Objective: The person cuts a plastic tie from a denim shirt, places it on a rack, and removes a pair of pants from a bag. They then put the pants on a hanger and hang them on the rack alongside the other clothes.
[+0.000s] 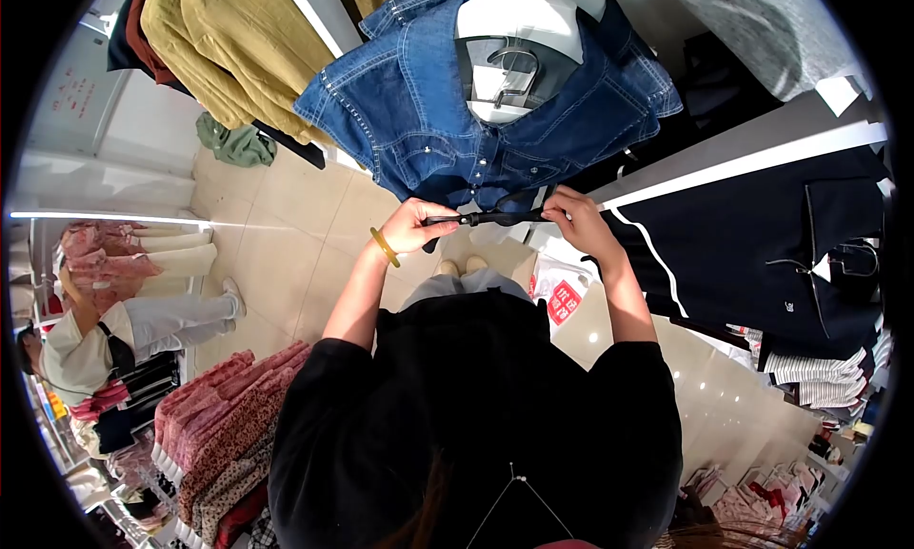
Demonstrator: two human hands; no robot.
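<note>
Two hands held a black strap (500, 219) by a denim garment (552, 159).
The left hand (411, 227), with a yellow bracelet (385, 248) at its wrist, was closed on one end of the strap; the right hand (578, 222) pinched it farther along; the hands were apart, the strap spanning the gap just at the garment's lower edge; whether it was joined there could not be told; a navy garment (724, 244) hung beside the right forearm.
</note>
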